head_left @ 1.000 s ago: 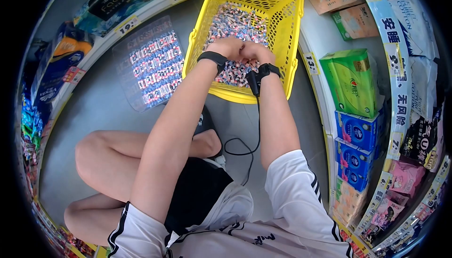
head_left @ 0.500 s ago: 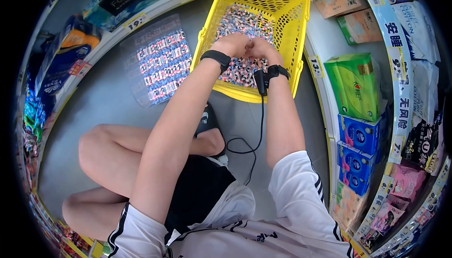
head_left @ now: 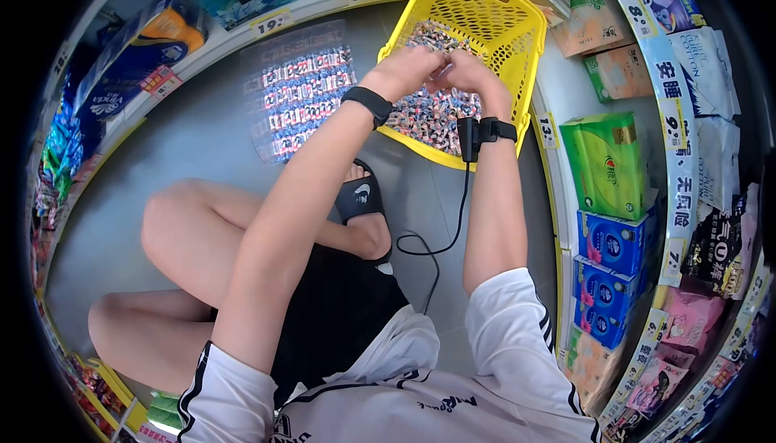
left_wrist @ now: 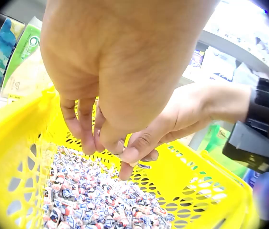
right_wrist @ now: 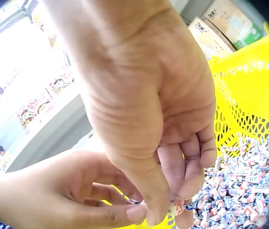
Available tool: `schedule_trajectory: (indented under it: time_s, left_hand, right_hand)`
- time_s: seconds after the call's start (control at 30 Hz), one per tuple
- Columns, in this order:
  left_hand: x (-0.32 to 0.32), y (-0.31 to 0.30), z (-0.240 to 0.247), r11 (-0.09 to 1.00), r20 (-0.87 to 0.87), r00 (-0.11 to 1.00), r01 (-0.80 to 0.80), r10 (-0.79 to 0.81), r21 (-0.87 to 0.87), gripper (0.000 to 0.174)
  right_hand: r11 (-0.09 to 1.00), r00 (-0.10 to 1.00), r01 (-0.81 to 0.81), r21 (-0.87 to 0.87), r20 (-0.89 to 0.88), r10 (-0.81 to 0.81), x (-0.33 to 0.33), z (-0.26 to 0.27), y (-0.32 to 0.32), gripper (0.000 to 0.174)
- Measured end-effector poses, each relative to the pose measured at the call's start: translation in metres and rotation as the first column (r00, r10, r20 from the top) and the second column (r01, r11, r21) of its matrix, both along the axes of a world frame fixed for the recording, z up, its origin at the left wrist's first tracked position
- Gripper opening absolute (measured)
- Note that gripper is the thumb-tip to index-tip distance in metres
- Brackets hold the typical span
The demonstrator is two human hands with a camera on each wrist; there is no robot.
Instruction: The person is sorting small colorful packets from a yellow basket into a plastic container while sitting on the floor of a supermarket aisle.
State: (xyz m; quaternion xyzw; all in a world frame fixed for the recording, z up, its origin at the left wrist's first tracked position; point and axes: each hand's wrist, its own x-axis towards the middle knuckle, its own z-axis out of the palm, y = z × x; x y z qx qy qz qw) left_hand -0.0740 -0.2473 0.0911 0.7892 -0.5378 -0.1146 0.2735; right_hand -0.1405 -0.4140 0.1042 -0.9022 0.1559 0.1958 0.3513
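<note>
Both hands meet above a yellow perforated basket (head_left: 432, 154) that holds a heap of small wrapped candies (left_wrist: 96, 200). My left hand (head_left: 406, 71) and my right hand (head_left: 474, 76) pinch one wrapped candy (right_wrist: 176, 207) between their thumbs and fingers, fingertips close together. In the right wrist view, the candy has a pale, reddish-speckled middle and a blue wrapper end; part of it is hidden behind the fingers. Left of the basket, rows of similar candies lie in a clear plastic tray (head_left: 265, 124) on the floor.
Shelves with tissue packs stand on both sides, including a green pack (head_left: 606, 164) and blue packs (head_left: 612, 241) at the right. A black cable (head_left: 453, 237) runs from the right wrist camera to the floor. A sandalled foot (head_left: 368, 213) is near the basket.
The head view has shifted, so basket and tray appear farther right. Both hands stay together over the basket, the right wrist turning slightly more upright.
</note>
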Motion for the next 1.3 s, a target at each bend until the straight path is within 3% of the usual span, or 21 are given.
schedule_trajectory:
  time_s: [0.03,0.07,0.17,0.4,0.5,0.53,0.67,0.9,1.1,1.17,1.3]
  left_hand:
    - [0.0,0.006,0.004,0.999,-0.028,0.999,0.02,-0.021,-0.047,0.023]
    - [0.0,0.012,0.008,0.994,0.075,0.997,0.04,-0.032,-0.098,0.021]
    - [0.003,0.028,0.018,0.985,0.141,0.99,0.046,-0.023,-0.164,0.018]
    - [0.011,0.071,0.03,0.978,0.195,0.981,0.037,0.004,-0.206,0.015]
    - [0.012,0.094,0.029,0.967,0.33,0.942,0.033,0.054,-0.252,0.014]
    - [0.014,0.102,0.029,0.97,0.324,0.945,0.037,0.045,-0.241,0.013]
    - [0.015,0.135,0.039,0.976,0.264,0.964,0.02,0.039,-0.217,0.01]
    - [0.023,0.179,0.019,0.983,0.224,0.972,-0.03,0.071,-0.178,0.014]
    - [0.031,0.202,-0.003,0.988,0.088,0.991,-0.085,0.097,-0.128,0.019]
    - [0.038,0.209,-0.018,0.988,0.15,0.983,-0.088,0.107,-0.126,0.018]
    - [0.031,0.219,-0.032,0.991,0.262,0.962,-0.107,0.083,0.078,0.018]
  right_hand:
    - [1.0,1.0,-0.011,-0.005,0.003,0.011,0.002,0.006,0.004,0.027]
    - [1.0,1.0,-0.018,-0.018,0.008,0.019,0.002,0.014,0.009,0.025]
    - [0.999,0.999,-0.024,-0.045,0.031,0.026,0.003,0.036,0.029,0.018]
    - [0.994,0.983,-0.094,-0.057,0.153,0.101,0.006,0.042,0.058,0.015]
    - [0.981,0.96,-0.131,-0.141,0.231,0.162,0.002,0.058,0.084,0.014]
    - [0.984,0.944,-0.132,-0.121,0.288,0.162,0.001,0.058,0.093,0.021]
    - [0.971,0.931,-0.089,-0.221,0.327,0.159,-0.008,0.07,0.13,0.02]
    - [0.967,0.892,-0.058,-0.25,0.422,0.162,-0.005,0.039,0.184,0.022]
    - [0.948,0.871,-0.056,-0.315,0.449,0.201,0.006,0.008,0.215,0.02]
    - [0.943,0.868,-0.047,-0.33,0.453,0.202,0.012,-0.005,0.224,0.018]
    - [0.943,0.923,-0.049,-0.329,0.345,0.168,0.019,-0.029,0.239,0.019]
